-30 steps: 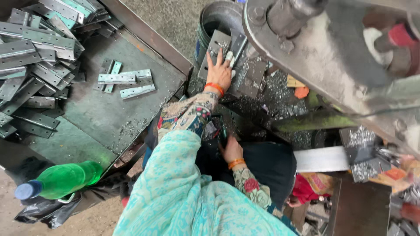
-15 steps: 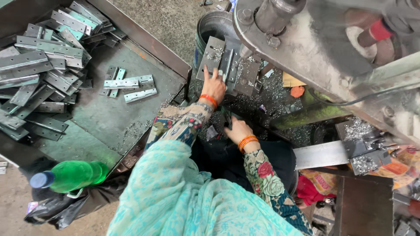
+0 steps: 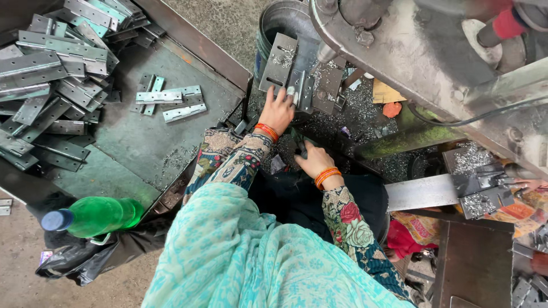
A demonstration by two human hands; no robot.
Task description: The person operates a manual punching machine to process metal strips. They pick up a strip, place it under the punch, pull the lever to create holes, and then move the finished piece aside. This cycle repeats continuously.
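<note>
My left hand reaches forward and its fingers press a small grey metal hinge against the metal plates under the drill spindle. My right hand sits lower, closed around a dark object that I cannot make out. Both wrists wear orange bangles. Metal shavings cover the machine bed around both hands.
A green-grey tray table at left carries a heap of long hinges and a few loose hinges. A green bottle lies at its near edge. A steel bucket stands behind the plates. The big machine body overhangs at right.
My right hand has risen from my lap to the dark object near the machine bed. My left hand has stayed on the hinge at the plates.
</note>
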